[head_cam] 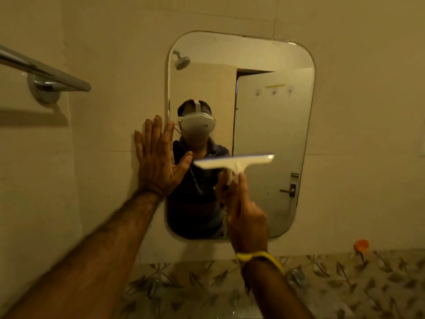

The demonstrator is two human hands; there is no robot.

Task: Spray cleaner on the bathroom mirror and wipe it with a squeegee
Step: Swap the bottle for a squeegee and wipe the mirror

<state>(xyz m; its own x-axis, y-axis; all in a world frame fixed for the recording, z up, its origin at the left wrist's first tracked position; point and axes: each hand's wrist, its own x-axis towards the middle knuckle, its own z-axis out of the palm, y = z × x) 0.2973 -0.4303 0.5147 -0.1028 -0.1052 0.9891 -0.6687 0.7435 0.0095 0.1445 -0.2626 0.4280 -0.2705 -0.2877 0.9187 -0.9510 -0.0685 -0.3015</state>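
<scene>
From the head camera, the mirror (271, 125) hangs on a tiled wall, and the right hand (247, 217) is curled round the handle of the white squeegee (234, 163), whose blade lies roughly level across the lower middle of the glass; the blade is blurred, so whether its edge actually touches the mirror is hard to say. The left hand (158, 162) is spread flat, fingers straight, pressed across the mirror's left edge with the palm partly on the wall and the thumb over the glass. The likeliest trouble is streaking: if the blade sits tilted or lifts at one end, it would leave lines of cleaner behind, and the bracing hand could smear the strip of glass under it or block the blade from reaching that edge. A hard push might also rock the mirror on its mount. No spray bottle is in view, so how wet the glass is cannot be judged. A towel bar (46, 74) juts out at the left, and a patterned counter (345, 284) lies below. No brand, label or writing can be read anywhere.
</scene>
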